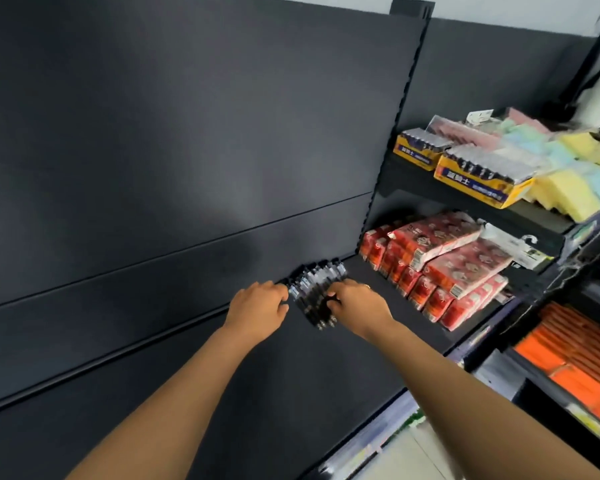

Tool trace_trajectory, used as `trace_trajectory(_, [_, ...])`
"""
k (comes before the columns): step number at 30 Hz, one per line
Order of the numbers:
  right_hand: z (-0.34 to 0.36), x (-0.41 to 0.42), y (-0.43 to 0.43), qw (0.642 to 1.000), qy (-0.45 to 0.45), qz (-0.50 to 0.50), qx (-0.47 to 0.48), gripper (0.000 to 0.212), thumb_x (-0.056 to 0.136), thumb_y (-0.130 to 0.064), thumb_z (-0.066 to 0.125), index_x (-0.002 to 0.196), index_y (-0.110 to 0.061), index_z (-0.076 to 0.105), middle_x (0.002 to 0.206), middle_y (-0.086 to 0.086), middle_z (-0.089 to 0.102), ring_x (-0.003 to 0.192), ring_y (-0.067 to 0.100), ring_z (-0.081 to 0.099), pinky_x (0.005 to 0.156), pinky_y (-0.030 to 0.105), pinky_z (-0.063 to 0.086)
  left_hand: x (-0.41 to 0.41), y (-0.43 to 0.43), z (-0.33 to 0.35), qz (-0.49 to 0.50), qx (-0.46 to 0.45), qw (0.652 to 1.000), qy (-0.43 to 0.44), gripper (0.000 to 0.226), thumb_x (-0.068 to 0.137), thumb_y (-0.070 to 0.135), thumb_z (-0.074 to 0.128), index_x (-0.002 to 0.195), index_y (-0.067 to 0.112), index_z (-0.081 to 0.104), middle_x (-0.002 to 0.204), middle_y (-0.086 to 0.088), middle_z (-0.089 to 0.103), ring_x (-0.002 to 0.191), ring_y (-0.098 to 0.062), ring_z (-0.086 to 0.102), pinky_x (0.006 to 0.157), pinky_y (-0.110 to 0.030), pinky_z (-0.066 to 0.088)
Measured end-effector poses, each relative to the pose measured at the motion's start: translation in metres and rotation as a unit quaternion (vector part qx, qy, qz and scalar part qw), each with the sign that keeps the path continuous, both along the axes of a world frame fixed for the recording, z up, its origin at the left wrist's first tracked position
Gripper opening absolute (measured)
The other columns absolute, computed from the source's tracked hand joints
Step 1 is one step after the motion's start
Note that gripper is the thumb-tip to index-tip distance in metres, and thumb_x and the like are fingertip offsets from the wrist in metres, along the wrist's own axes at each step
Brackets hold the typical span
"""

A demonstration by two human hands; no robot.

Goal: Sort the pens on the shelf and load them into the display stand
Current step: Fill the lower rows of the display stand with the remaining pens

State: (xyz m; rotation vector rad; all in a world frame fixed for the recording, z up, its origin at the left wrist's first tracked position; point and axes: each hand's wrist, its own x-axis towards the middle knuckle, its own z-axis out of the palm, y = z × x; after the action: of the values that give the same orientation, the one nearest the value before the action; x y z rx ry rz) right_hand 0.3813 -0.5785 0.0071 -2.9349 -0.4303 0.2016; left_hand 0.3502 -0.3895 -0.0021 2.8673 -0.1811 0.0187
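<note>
A bunch of several dark pens [315, 289] lies side by side on the black shelf [291, 393], close to the back panel. My left hand [260, 308] sits at the bunch's left edge with curled fingers touching the pens. At the right side, my right hand [355, 303] has its fingers curled over the pens. The frame is blurred, so single pens are hard to tell apart. No display stand shows in this view.
Red packs [437, 268] are stacked on the same shelf to the right. Yellow battery boxes [478, 174] and pastel sponges [568, 168] fill the shelf above. Orange items [575, 358] lie on a lower shelf at the right. The dark back panel [187, 133] rises behind.
</note>
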Motion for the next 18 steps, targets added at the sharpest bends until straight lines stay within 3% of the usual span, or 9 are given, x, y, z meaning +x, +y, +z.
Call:
trace_trajectory(8, [-0.033,0.064,0.017,0.993,0.03,0.042,-0.105,0.038,0.094,-0.029,0.049,0.127,-0.011,0.05,0.131,0.012,0.048,0.121,0.033,0.047,0.095,0.043,0.041,0.04,-0.021,-0.035,0.049,-0.012,0.989,0.139,0.035,0.095,0.032,0.045,0.129,0.025,0.048,0.129,-0.001,0.048,0.12,-0.022,0.046,0.098,-0.035,0.039])
trace_trajectory(12, [-0.051,0.073,0.026,0.984,0.013,0.077,-0.161,0.05,0.091,-0.03,0.055,0.135,-0.008,0.043,0.142,0.016,0.036,0.13,0.036,0.037,0.102,0.045,0.035,0.046,-0.034,-0.048,0.098,-0.024,0.981,0.165,0.039,0.094,0.032,0.046,0.132,0.024,0.044,0.132,-0.004,0.045,0.122,-0.024,0.044,0.097,-0.036,0.041])
trace_trajectory(18, [-0.058,0.081,0.03,0.978,0.025,0.131,-0.159,0.042,0.09,-0.038,0.052,0.124,-0.013,0.056,0.134,0.01,0.042,0.124,0.032,0.04,0.098,0.042,0.035,0.045,-0.061,-0.065,0.153,-0.057,0.968,0.192,0.045,0.095,0.031,0.046,0.138,0.025,0.034,0.127,-0.008,0.042,0.116,-0.028,0.046,0.091,-0.041,0.046])
